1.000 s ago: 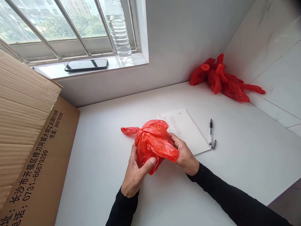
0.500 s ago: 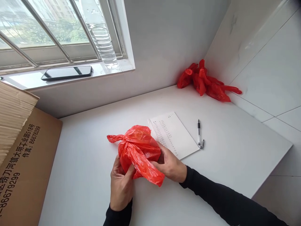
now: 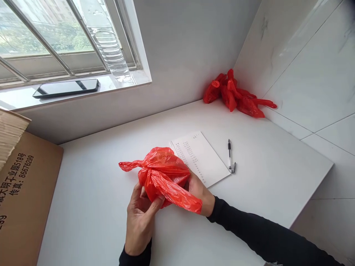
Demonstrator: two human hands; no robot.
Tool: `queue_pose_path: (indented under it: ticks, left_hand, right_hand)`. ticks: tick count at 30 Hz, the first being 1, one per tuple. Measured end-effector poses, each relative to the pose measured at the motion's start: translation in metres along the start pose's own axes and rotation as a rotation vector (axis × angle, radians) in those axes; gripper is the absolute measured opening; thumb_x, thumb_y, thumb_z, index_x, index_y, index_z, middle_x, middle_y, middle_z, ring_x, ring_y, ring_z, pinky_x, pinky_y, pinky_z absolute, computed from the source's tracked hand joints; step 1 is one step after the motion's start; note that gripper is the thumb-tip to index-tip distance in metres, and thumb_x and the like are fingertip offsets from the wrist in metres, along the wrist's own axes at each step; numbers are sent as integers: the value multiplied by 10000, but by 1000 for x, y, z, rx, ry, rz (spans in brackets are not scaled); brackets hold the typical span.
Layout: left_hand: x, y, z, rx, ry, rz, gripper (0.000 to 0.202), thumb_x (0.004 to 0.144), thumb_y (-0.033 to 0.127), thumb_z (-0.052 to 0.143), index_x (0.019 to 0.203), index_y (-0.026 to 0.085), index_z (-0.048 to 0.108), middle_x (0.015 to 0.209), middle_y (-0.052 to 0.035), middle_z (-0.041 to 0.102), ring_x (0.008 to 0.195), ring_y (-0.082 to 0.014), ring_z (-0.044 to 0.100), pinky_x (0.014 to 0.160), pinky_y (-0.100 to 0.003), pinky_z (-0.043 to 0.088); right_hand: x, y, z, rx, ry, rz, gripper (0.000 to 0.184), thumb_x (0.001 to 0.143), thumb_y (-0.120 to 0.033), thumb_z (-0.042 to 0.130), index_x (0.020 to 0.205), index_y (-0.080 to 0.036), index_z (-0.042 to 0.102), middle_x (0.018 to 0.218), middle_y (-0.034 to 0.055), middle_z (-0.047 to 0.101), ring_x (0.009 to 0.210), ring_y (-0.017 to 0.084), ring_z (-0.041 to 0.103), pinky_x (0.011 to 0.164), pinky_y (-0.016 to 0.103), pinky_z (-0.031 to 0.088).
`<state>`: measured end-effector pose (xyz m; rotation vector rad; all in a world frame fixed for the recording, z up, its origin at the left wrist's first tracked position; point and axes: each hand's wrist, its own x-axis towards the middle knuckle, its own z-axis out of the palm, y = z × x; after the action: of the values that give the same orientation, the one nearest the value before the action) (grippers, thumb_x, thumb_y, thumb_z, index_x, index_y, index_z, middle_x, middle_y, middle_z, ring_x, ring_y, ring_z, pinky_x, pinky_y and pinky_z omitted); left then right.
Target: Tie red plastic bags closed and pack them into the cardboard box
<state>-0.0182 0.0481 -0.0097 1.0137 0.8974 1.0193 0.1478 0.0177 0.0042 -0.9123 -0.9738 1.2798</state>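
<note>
A red plastic bag point(image 3: 166, 164), knotted at the top with its two handle ends sticking out, is held between both hands above the white table. My left hand point(image 3: 141, 218) grips its lower left side, thumb in front and fingers behind. My right hand point(image 3: 199, 192) holds the bag's right side, its fingers partly hidden by the bag and by one loose handle end. What the bag contains cannot be made out. Just behind it lies a notebook page point(image 3: 206, 159) with handwritten columns, partly covered by the bag.
An uncapped black pen point(image 3: 229, 153) lies right of the notebook. More knotted red bags point(image 3: 233, 94) are heaped in the far corner. A cardboard box point(image 3: 30, 199) stands on the left. The windowsill bears a phone point(image 3: 66, 88) and a clear bottle point(image 3: 111, 51).
The view has shifted slightly to the right. The bag has turned a little in my hands, and its loose handle end now lies farther over my right hand.
</note>
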Motion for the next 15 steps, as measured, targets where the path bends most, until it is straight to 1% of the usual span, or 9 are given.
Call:
queue_pose_path:
  ticks: [3, 5, 7, 9, 12, 14, 15]
  left_hand:
    - [0, -2, -4, -22, 46, -2, 624, 757, 288, 815, 1329, 333, 570, 1043, -57, 691, 979, -275, 669, 775, -358, 605]
    - [-1, -2, -4, -32, 70, -17, 648, 737, 290, 827, 1331, 319, 568, 1027, -53, 692, 958, -272, 671, 769, -355, 599]
    - [-1, 0, -4, -38, 97, -47, 649, 722, 298, 831, 1317, 292, 574, 1043, -61, 694, 947, -274, 671, 742, -344, 594]
    - [-1, 1, -3, -62, 118, -68, 611, 718, 309, 811, 1286, 261, 592, 1062, -69, 694, 938, -278, 672, 730, -344, 592]
    - [-1, 6, -1, -152, 134, -56, 467, 722, 354, 747, 1166, 235, 668, 1061, -79, 698, 957, -302, 671, 755, -380, 595]
    - [-2, 10, 0, -221, 156, -70, 338, 743, 427, 702, 1025, 243, 723, 1000, -80, 710, 985, -333, 668, 778, -417, 596]
    - [-3, 13, 0, -250, 162, -93, 317, 764, 476, 673, 973, 246, 735, 976, -83, 715, 1004, -350, 665, 795, -440, 593]
  right_hand:
    - [1, -1, 2, 5, -45, -33, 600, 711, -281, 849, 1249, -251, 587, 1209, 65, 660, 1092, 269, 631, 1013, 456, 508]
    - [1, 1, 4, -5, -64, -51, 551, 725, -291, 840, 1223, -251, 607, 1192, 57, 666, 1093, 263, 626, 1031, 452, 491]
    - [0, 3, 5, -10, -63, -58, 486, 762, -304, 808, 1201, -243, 609, 1154, 50, 670, 1062, 247, 627, 1008, 433, 499]
    - [-2, 7, 6, -33, -44, -47, 429, 791, -308, 775, 1176, -233, 599, 1103, 42, 666, 992, 223, 626, 938, 399, 526]
    - [-6, 9, 6, -173, -13, -47, 382, 802, -220, 727, 1157, -236, 586, 1046, 25, 644, 899, 192, 600, 846, 359, 528]
    - [-8, 9, 5, -298, -10, -91, 346, 788, -126, 670, 1106, -246, 603, 997, 12, 624, 847, 178, 580, 810, 351, 513]
    - [-9, 8, 4, -352, -16, -118, 331, 769, -89, 644, 1057, -248, 614, 961, 5, 612, 825, 176, 569, 792, 347, 504]
